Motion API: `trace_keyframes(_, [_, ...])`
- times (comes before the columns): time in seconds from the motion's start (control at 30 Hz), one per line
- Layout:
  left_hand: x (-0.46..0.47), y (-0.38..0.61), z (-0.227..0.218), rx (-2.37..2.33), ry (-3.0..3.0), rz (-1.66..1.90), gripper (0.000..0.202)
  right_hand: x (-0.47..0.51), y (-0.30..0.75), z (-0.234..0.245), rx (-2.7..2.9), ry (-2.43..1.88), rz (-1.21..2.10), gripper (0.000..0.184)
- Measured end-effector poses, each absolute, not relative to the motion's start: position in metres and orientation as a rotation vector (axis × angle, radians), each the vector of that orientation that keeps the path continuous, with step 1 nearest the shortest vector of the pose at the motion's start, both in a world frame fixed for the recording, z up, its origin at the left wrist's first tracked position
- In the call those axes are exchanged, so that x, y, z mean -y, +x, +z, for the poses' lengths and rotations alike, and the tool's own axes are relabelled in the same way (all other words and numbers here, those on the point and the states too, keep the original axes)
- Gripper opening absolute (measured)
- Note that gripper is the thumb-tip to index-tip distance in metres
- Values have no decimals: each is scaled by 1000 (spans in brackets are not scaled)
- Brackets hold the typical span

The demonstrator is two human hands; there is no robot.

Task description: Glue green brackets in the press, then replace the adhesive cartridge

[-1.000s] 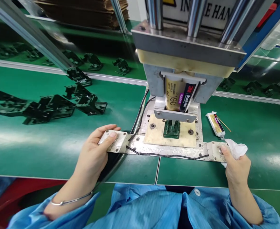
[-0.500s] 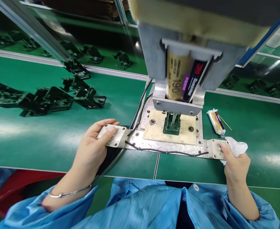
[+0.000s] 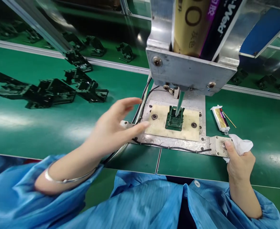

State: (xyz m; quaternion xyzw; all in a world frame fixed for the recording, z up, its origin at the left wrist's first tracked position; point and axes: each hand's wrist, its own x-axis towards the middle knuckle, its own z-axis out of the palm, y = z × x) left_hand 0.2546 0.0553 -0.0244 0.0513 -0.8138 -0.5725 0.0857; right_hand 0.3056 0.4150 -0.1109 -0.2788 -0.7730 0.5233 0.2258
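Observation:
My left hand [image 3: 117, 125] hovers open above the left end of the metal fixture plate [image 3: 178, 144], fingers stretched toward the cream pad [image 3: 191, 116]. A small dark green part [image 3: 175, 119] sits on that pad under the dispenser nozzle [image 3: 179, 103]. The glue cartridge [image 3: 197, 22] is clamped in the metal press head [image 3: 190, 70] above. My right hand [image 3: 237, 160] is closed on a white tissue [image 3: 241, 145], with its thumb on the round button at the plate's right tab.
Several black plastic parts [image 3: 51, 90] lie on the green mat at the left, more beyond the metal rail [image 3: 106, 63]. A small glue cartridge [image 3: 220, 116] and a thin stick lie right of the fixture. Black cables run from the fixture's left side.
My left hand has lifted off the plate's left tab and moved right toward the pad, fingers spread. The press head looms larger and higher in view. My right hand stays put.

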Motion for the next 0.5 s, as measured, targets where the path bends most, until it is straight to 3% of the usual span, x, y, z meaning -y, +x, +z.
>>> trace_keyframes(0.13, [-85,220,-34,2696,-303,-1787,89,-414,305,-111,2143,-759,1417,69])
trace_keyframes(0.27, [-104,205,-35,2694,-470,-2055,65,-412,304,-109,2155,-747,1431,69])
trace_keyframes(0.37, [-105,210,-23,2649,-387,-2241,59,-412,303,-108,2175,-773,1418,72])
trace_keyframes(0.5, [-100,224,-7,2861,-129,-2146,45,-413,301,-106,2183,-799,1395,73])
